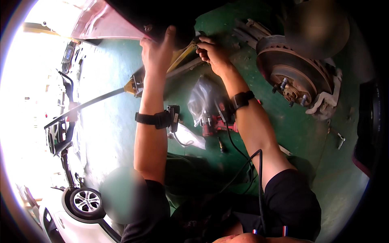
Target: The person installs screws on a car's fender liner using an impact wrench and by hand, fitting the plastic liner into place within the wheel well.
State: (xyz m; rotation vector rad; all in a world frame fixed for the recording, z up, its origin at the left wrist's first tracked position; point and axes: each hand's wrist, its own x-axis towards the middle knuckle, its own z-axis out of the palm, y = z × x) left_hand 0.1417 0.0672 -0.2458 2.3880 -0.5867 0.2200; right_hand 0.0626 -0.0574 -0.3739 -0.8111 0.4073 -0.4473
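Overhead, a red car body panel [109, 22] meets a black liner [162, 16]. My left hand [156, 54] grips their shared lower edge, thumb up against the dark side and fingers curled round the other. To its right, my right hand [212, 53] is closed, with fingertips pinched beside the liner's lower right end. What those fingers hold is too small and dark to make out. A strap with a small black box [173, 115] sits on my left forearm, and another strap [243, 99] on my right.
A rusty brake disc [298, 67] with studs is at the right. Below my hands, a yellow jack [133, 86] with a long handle [85, 106] stands on the green floor. Nearby lie a red power tool [208, 126], a clear plastic bag [204, 95] and a socket [221, 145].
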